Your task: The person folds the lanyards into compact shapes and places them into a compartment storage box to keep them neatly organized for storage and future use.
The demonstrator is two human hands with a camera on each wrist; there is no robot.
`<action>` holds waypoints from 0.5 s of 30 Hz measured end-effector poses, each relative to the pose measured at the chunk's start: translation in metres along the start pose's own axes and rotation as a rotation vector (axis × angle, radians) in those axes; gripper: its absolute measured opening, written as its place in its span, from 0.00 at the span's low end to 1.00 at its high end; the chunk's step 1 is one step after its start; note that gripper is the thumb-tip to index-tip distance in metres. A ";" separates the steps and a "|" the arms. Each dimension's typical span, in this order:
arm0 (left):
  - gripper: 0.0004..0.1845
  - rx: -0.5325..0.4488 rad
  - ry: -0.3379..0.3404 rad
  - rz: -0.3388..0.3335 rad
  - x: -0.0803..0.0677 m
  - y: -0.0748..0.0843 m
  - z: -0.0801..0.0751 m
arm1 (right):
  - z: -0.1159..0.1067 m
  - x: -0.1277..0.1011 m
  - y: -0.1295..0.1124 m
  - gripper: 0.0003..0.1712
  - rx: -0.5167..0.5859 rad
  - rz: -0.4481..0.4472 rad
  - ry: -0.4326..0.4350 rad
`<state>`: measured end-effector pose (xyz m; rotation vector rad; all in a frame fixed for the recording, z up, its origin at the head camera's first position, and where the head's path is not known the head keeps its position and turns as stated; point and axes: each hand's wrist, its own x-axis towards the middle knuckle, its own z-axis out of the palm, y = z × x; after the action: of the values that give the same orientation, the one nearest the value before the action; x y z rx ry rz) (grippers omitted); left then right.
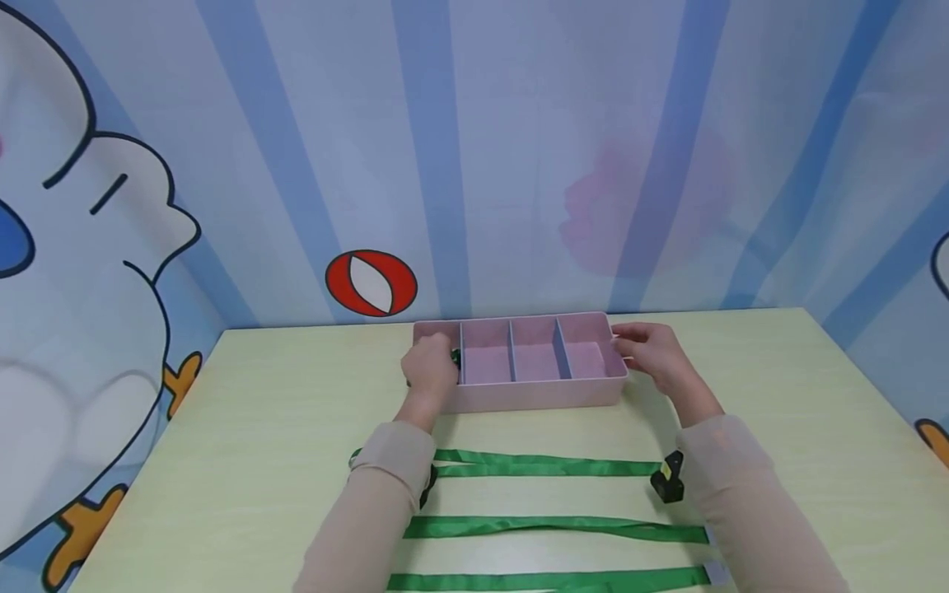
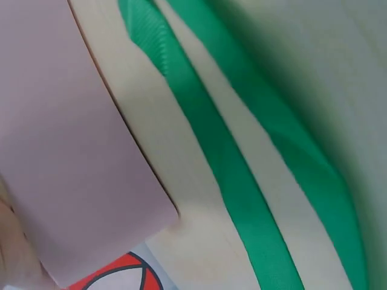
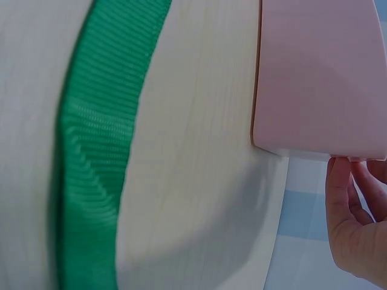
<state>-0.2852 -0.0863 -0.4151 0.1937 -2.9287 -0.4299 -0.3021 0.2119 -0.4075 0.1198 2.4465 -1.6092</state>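
On the pale green table [image 1: 259, 412], seen from the head camera, a pink divided tray [image 1: 519, 403] is set near the far edge, with four compartments side by side. The left hand [image 1: 428, 371] is curled over the tray's left end, and a rolled green strap [image 1: 455, 358] is held in its fingers at the leftmost compartment. The right hand [image 1: 652, 352] is laid against the tray's right end, fingers bent round the rim. Three green straps [image 1: 549, 467] are stretched flat across the table between the forearms, and a black clip [image 1: 669, 478] is seen at the right end of the nearest-to-tray strap.

From the left wrist, the tray's pink outer wall [image 2: 66, 151] is shown close, with two green bands [image 2: 242, 181] lying on the table [image 2: 157, 157] beside it; the hand itself cannot be judged here.

From the right wrist, the tray's corner [image 3: 320, 78] is seen with the fingertips [image 3: 351, 211] touching its lower rim, and one green strap [image 3: 97, 139] is seen well apart on the table [image 3: 193, 151].
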 end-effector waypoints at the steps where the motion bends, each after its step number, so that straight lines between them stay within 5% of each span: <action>1: 0.09 0.013 -0.019 -0.007 0.001 0.001 0.001 | 0.000 0.000 0.000 0.26 0.000 -0.001 0.000; 15: 0.09 0.095 -0.139 -0.047 0.006 0.006 0.005 | 0.000 0.001 0.003 0.26 0.018 -0.022 -0.004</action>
<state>-0.2924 -0.0804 -0.4169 0.2562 -3.0898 -0.3241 -0.3027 0.2133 -0.4100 0.0929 2.4392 -1.6397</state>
